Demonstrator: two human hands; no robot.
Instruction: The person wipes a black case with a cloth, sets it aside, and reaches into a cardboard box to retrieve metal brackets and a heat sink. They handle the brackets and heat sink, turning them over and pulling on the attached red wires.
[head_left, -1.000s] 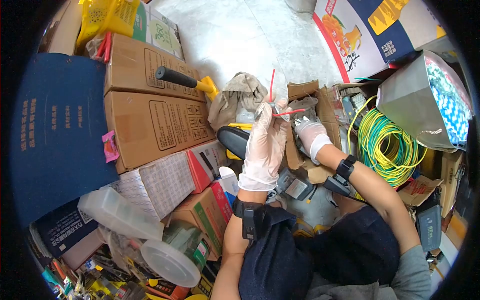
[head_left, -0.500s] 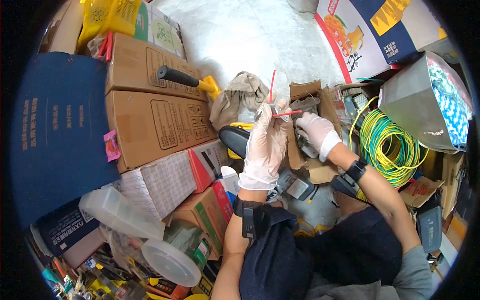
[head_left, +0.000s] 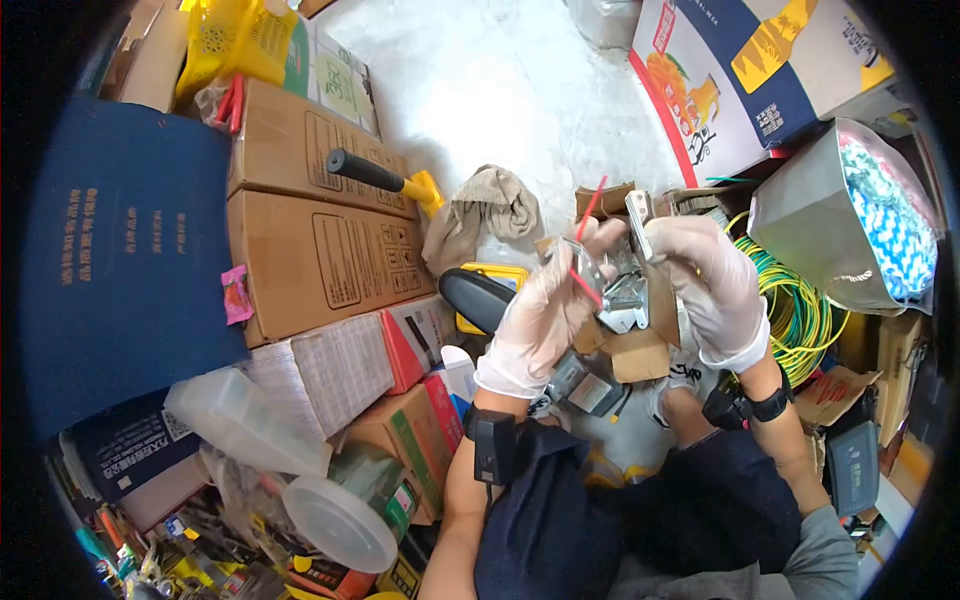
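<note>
My left hand (head_left: 540,325), in a thin white glove, is closed around a small silvery metal part (head_left: 567,252). A thin red wire (head_left: 591,212) sticks out above and below that part. My right hand (head_left: 708,285), gloved too, pinches a narrow metal plate (head_left: 638,222) with holes, held upright. Between and below the hands is an open cardboard box (head_left: 640,357) with several loose metal fittings (head_left: 625,303) inside. My fingers partly hide what the left hand grips.
Brown cartons (head_left: 290,270) line the left, with a black-and-yellow handled tool (head_left: 365,170) on them. A beige cloth (head_left: 490,210) lies on the floor ahead. At right are a yellow-green wire coil (head_left: 800,310) and a grey bag (head_left: 805,215). A power-tool battery (head_left: 595,393) lies near my feet.
My right hand has come up out of the box with a metal plate and now faces my left hand. The left hand has tilted and lowered, turning the red wire.
</note>
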